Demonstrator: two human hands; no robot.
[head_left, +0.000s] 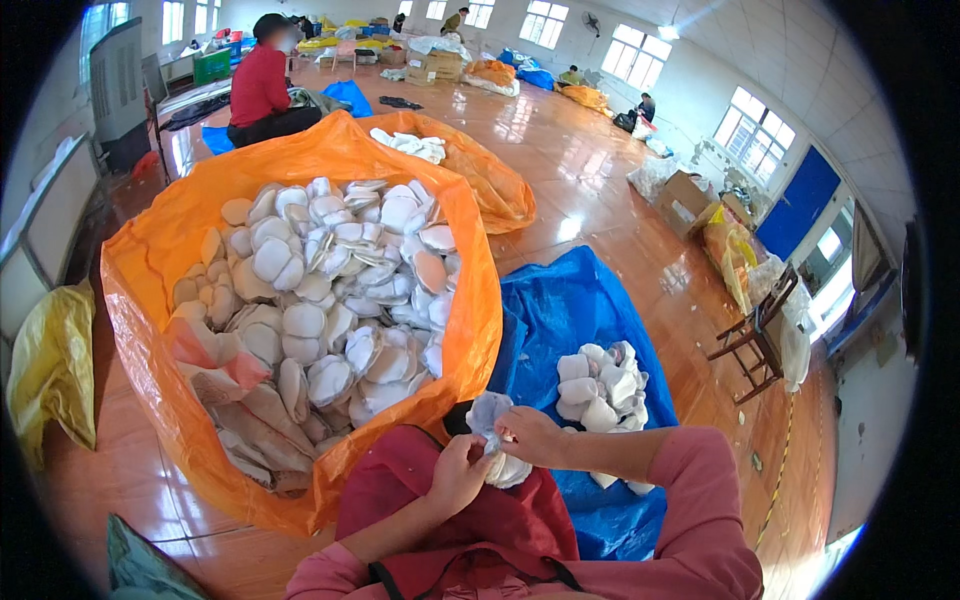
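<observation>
Over my lap, both hands pinch a thin, pale grey-white piece of cloth (488,411), which looks like part of a soft rounded pad. My left hand (460,476) grips it from below, fingers closed. From the right, my right hand (530,437) holds it with bent fingers. Just beneath, more white pads (510,471) rest against my red apron (545,510). A large orange sack (480,290) at my left stands rolled wide, filled with many white rounded pads (330,300), a few peach-coloured. To my right, a heap of white pads (600,387) lies on a blue sheet (560,295).
Beyond the big sack is a second orange sack (490,190) with white pieces. A person in red (262,85) crouches at the far left. A wooden chair (752,340) stands right, near cardboard boxes (685,205). A yellow sack (55,370) lies left on the tiled floor.
</observation>
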